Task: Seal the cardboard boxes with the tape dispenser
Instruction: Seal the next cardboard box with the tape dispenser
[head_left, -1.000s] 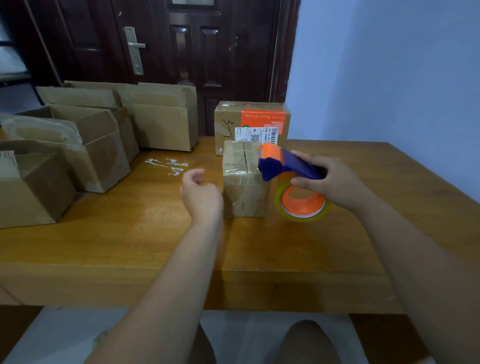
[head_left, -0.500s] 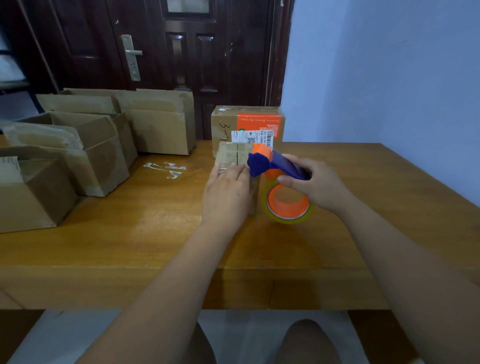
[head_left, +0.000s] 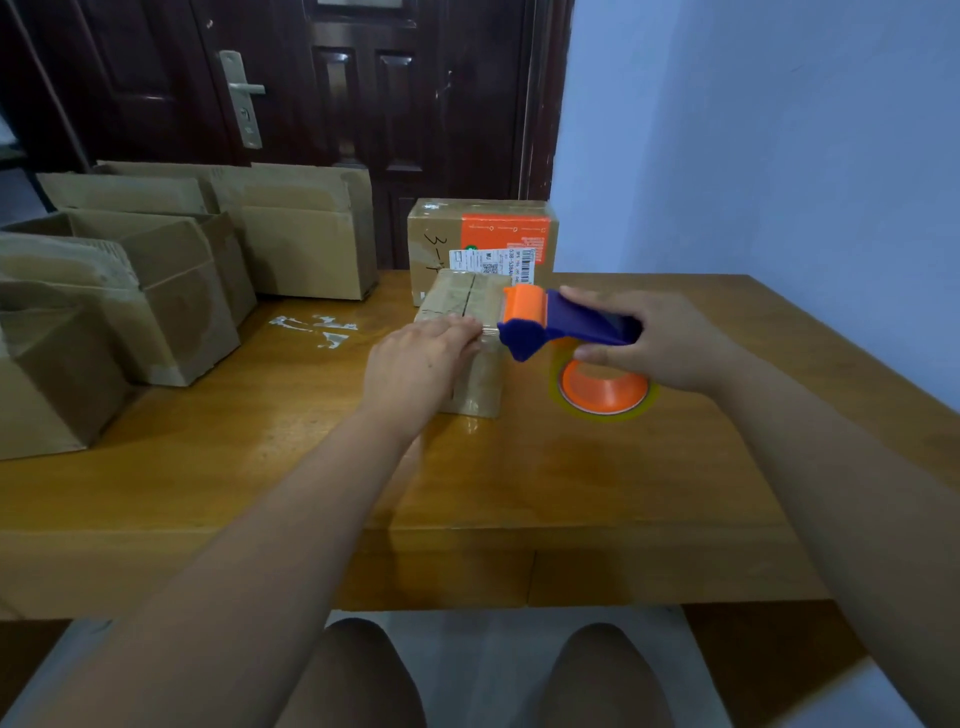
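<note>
Nearest us, over the wooden table's front edge, both our forearms reach forward. Toward eleven o'clock our left hand lies flat, fingers straight, on top of the small cardboard box. At one o'clock our right hand curls round the blue handle of the tape dispenser, whose orange roller sits at the box's three o'clock edge, the tape roll below our palm. Farther, at twelve, a labelled box stands just behind. Open boxes crowd nine to ten o'clock, tape scraps beside them, before a dark door.
</note>
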